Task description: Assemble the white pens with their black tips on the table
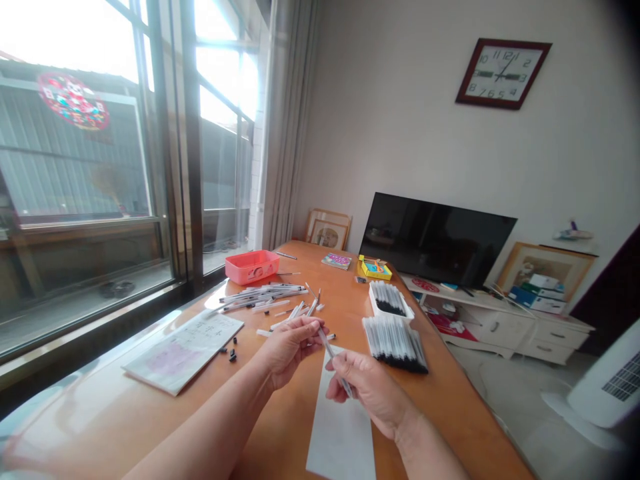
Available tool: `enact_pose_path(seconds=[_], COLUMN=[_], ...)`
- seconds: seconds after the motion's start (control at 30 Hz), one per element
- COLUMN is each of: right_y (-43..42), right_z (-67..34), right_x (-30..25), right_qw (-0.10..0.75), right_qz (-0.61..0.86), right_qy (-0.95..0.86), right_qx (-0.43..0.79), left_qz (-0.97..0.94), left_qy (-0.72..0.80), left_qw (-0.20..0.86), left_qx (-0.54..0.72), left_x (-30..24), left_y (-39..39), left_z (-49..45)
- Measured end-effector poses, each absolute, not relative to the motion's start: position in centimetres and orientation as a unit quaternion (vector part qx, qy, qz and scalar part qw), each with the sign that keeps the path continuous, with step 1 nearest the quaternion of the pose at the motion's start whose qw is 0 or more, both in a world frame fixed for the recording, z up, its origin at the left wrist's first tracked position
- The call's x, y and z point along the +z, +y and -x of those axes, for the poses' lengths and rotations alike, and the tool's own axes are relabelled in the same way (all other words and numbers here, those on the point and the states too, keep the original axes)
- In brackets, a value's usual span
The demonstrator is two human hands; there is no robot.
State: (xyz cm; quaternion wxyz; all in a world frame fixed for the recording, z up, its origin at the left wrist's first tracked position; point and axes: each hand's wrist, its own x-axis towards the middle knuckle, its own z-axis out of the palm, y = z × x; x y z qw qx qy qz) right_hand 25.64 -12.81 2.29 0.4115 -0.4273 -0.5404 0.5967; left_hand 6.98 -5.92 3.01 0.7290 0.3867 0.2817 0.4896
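Note:
Between my two hands, above a white sheet of paper [343, 433], is a slim clear pen [327, 343]. My left hand [295, 343] pinches its far end, and my right hand [363, 383] is closed around the lower part. Whether the pen has all its parts cannot be made out. Beyond my left hand lies a loose heap of clear pen parts [265, 293]. Small black caps [233, 357] are scattered to the left. A neat stack of clear pens with black ends [393, 340] lies right of my hands, behind it a white basket [407, 310] holding more.
A notebook [185, 350] lies on the left of the wooden table [280, 427]. Farther back stand a red plastic box [253, 267], a booklet [337, 261] and a yellow box [375, 269]. A television [435, 237] on a white cabinet and a white appliance [607, 380] are to the right.

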Motion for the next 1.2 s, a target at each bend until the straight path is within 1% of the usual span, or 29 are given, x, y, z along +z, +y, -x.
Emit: enact_pose_path(seconds=[0.13, 0.33, 0.43, 0.5, 0.63, 0.73, 0.8, 1.03, 1.2], right_y=[-12.4, -12.8, -13.1, -13.0, -12.3, -12.0, -12.1, -12.9, -12.9], right_z=[-25.6, -26.0, -25.9, -25.8, -25.6, -25.6, -25.6, -25.8, -26.0], right_x=[1.9, 2.4, 2.7, 2.6, 1.7, 1.4, 1.6, 2.5, 2.4], right_qw=[0.434, 0.414, 0.406, 0.406, 0.418, 0.434, 0.432, 0.426, 0.426], right_qz=[0.466, 0.397, 0.380, 0.400, 0.480, 0.497, 0.482, 0.387, 0.359], right_qy=[-0.542, -0.521, -0.522, -0.527, -0.550, -0.556, -0.555, -0.512, -0.497], right_qx=[0.548, 0.632, 0.647, 0.630, 0.541, 0.506, 0.523, 0.638, 0.666], left_qz=[-0.395, -0.418, -0.415, -0.412, -0.419, -0.423, -0.422, -0.405, -0.415], left_qy=[0.292, 0.241, 0.234, 0.250, 0.298, 0.295, 0.278, 0.221, 0.214], left_qw=[0.719, 0.735, 0.742, 0.732, 0.709, 0.711, 0.718, 0.757, 0.762], left_qx=[0.492, 0.476, 0.472, 0.481, 0.483, 0.479, 0.480, 0.463, 0.448], left_x=[2.5, 3.0, 3.0, 2.8, 2.1, 2.0, 2.1, 2.8, 2.8], left_y=[-5.9, -6.3, -6.4, -6.3, -6.3, -6.4, -6.5, -6.7, -6.8], left_z=[-7.3, -7.0, -7.1, -7.3, -7.8, -8.0, -8.0, -7.6, -7.5])
